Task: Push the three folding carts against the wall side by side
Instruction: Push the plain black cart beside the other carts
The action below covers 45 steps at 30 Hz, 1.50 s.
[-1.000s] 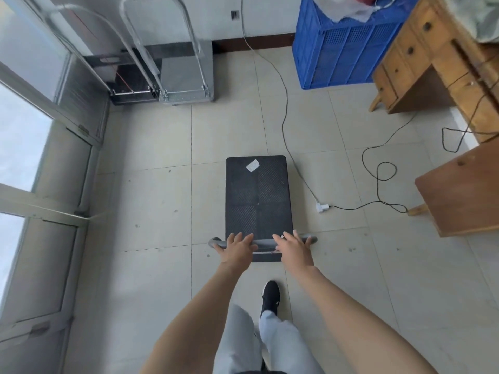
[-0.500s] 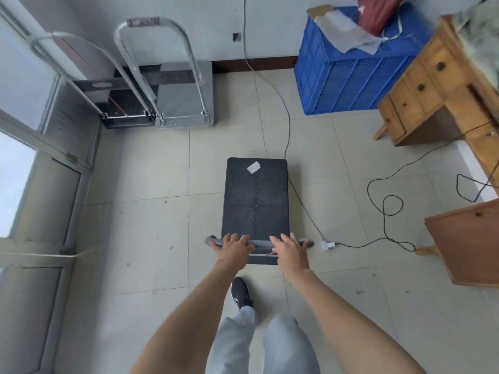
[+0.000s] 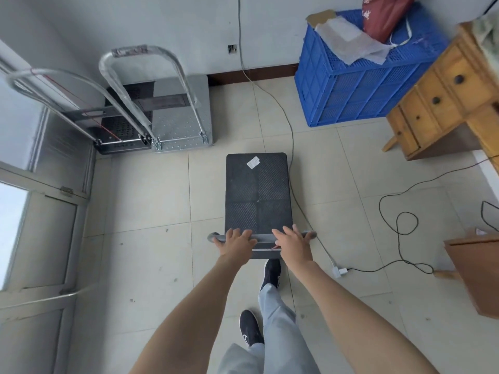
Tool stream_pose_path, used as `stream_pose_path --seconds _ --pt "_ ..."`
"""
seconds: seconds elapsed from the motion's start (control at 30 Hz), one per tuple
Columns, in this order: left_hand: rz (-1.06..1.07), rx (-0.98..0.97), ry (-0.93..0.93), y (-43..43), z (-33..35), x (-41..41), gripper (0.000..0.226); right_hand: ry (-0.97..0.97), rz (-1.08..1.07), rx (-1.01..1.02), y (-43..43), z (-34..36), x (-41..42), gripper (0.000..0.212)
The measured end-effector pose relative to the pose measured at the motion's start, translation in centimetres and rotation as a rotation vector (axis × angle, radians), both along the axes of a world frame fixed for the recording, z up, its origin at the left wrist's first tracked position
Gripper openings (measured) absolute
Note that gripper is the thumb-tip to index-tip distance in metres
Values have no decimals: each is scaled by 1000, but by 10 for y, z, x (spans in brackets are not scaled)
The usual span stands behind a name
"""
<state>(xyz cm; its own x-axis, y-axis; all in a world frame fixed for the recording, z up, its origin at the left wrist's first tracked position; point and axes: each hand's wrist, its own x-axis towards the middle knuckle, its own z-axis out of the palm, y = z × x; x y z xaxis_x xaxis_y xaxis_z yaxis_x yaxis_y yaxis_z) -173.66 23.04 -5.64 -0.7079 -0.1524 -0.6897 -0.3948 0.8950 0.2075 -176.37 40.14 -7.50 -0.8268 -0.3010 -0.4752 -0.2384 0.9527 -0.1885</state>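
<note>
Head view: left hand (image 3: 236, 242) and right hand (image 3: 293, 242) curl fingers over the handle bar (image 3: 263, 237) of the black folding cart (image 3: 258, 190), the sensible hold; empty rigid deck, probably rolls light.

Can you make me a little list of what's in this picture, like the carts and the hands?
At the wall: silver cart and dark cart, side by side against the wall
Third cart: black cart, out on the floor, not at the wall yet
Hands: left hand and right hand both grip the handle
On the floor: cable along the black cart's right side
Nearby: blue crate
</note>
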Motion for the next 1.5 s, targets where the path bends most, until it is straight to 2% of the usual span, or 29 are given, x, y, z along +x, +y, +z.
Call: stream_pose_path --seconds 0.13,0.33,0.5,0.77,0.97,1.5 --pt "25 8 -15 -11 2 -55 38 -31 22 9 -13 2 -61 41" --pt "76 12 -40 -30 4 -138 39 -39 83 16 -36 3 -153 45" --pt "91 -11 -25 -62 1 -194 39 -15 122 8 -68 5 -214 56" --pt "96 -17 13 -120 -5 -286 36 -44 118 9 -128 8 -309 50" --pt "93 30 14 -156 0 -359 37 -43 108 59 -165 15 -378 59" --pt "97 5 4 -197 -1 -551 36 -19 101 51 -210 14 -571 55"
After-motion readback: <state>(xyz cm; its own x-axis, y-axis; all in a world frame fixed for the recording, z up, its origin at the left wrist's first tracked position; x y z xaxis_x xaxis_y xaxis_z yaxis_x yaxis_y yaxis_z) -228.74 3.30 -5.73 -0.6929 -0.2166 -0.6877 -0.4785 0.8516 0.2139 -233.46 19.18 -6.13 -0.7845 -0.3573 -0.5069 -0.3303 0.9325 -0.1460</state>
